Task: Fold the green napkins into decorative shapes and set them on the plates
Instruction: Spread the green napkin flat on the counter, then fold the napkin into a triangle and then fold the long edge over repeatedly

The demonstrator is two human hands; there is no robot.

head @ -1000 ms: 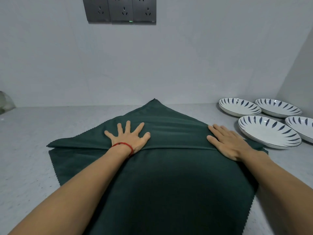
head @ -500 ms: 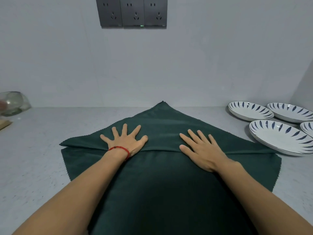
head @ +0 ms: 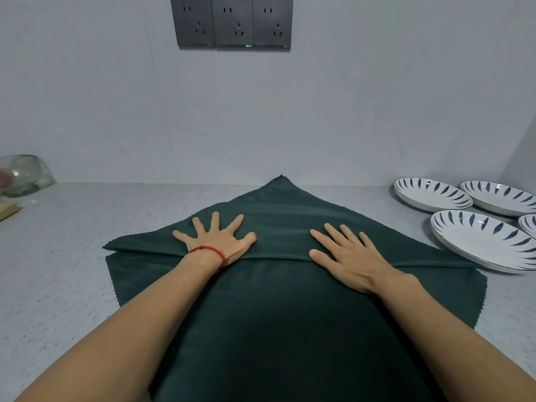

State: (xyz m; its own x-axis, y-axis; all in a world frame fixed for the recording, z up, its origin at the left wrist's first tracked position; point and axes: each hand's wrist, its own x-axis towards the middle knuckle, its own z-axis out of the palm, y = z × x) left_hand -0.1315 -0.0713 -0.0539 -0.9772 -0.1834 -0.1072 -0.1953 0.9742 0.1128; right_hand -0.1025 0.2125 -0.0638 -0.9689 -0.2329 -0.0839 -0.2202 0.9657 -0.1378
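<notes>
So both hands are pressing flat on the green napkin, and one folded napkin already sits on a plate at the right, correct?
Not quite. The head view shows both the left hand and the right hand pressing flat on the green napkin, but the plates at the right hold no napkin yet.

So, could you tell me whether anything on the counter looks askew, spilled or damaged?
Nothing stands out. The green napkin lies flat under both open hands, and the four plates visible sit upright, unchipped and bare beside it.
</notes>
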